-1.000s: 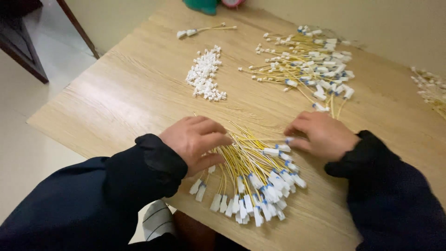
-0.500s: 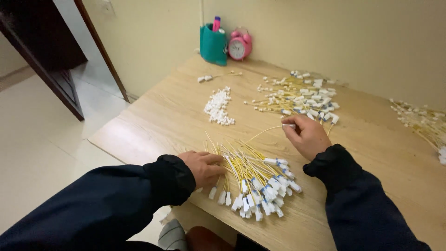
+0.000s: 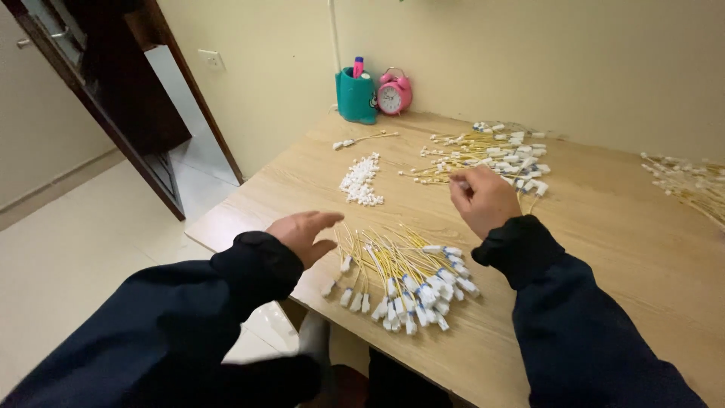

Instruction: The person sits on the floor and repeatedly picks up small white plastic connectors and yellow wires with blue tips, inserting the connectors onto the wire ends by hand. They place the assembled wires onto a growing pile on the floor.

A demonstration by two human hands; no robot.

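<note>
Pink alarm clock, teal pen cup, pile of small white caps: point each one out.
Pink alarm clock (image 3: 394, 94), head view, on its dial.
Teal pen cup (image 3: 356, 97), head view, on its front wall.
Pile of small white caps (image 3: 359, 182), head view, on the pile's middle.

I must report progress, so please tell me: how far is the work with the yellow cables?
Looks done: a near bundle of yellow cables lies on the table, connectors together. In hand: the right hand pinches something small by the far pile; the left hand hovers open. Probably left: that loose far pile, the small white parts and more cables at the right edge.
</note>
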